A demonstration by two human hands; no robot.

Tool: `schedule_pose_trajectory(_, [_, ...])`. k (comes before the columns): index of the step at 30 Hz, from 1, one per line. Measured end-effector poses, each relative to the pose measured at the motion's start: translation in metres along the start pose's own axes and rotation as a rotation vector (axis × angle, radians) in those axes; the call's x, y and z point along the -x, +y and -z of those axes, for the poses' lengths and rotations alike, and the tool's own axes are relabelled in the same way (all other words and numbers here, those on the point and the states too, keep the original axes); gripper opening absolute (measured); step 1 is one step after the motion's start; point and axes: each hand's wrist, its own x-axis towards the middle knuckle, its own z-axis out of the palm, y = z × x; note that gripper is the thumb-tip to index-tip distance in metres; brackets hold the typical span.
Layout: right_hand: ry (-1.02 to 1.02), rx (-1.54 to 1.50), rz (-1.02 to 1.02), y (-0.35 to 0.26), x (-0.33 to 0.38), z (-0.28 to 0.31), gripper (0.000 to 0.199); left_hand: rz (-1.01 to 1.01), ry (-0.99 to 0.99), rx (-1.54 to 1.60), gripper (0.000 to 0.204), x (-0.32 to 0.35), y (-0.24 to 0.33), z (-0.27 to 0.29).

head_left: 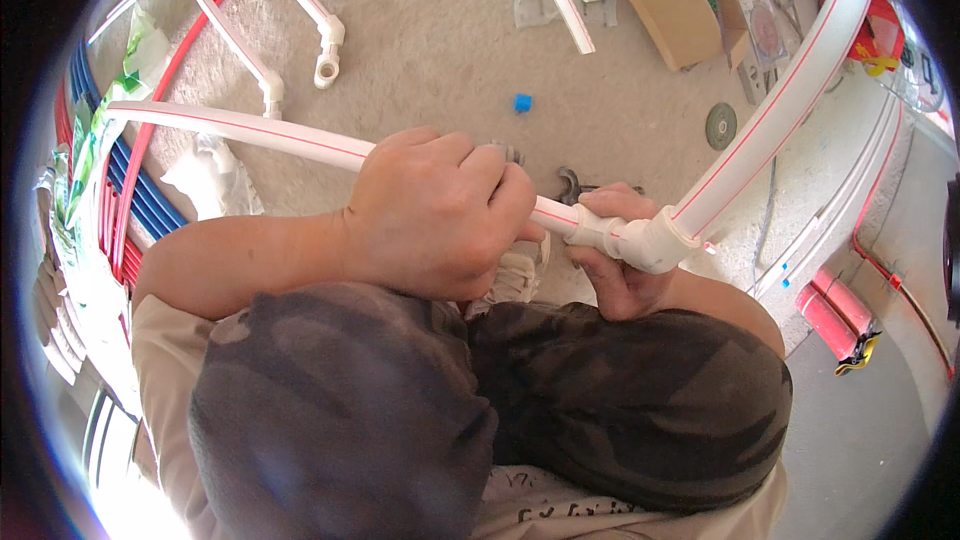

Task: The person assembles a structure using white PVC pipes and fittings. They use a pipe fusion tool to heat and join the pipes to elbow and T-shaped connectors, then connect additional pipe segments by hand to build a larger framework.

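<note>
White pipe (250, 131) | left fingers (485, 168) around | end juts left, floor (430, 40) beyond

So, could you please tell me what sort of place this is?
Probably a building site or unfinished room, with a rough bare floor, blue tubes at the left, and a red-striped white pipe in the left hand.

- Held pipe (250, 133): smooth plastic with a soft sheen.
- Elbow fitting (660, 244) on the right: smooth, slightly glossy plastic.
- Far floor (430, 40): rough, matt, concrete-like.
- Box (668, 12), far right: matt brown cardboard.
- Near trousers (330, 410): soft-looking, matt cloth.
- Bag (212, 178) on the left: thin, crinkled, shiny plastic.
</note>
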Motion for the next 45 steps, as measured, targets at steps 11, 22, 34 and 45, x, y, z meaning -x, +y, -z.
schedule_pose_trajectory(11, [0.003,0.028,0.037,0.000,-0.004,-0.004,0.052,-0.028,0.069,-0.044,0.030,0.004,0.000,0.001])
schedule_pose_trajectory(22, [0.032,-0.026,-0.017,-0.003,-0.002,-0.010,0.051,-0.041,0.099,-0.071,0.030,0.010,0.001,0.001])
schedule_pose_trajectory(34, [0.313,-0.004,0.131,-0.010,-0.052,0.004,0.046,-0.193,0.640,-0.445,0.042,-0.028,0.002,0.096])
schedule_pose_trajectory(45, [0.205,0.111,0.335,-0.048,-0.070,-0.002,0.053,-0.321,0.639,1.781,0.056,-0.049,0.011,0.077])
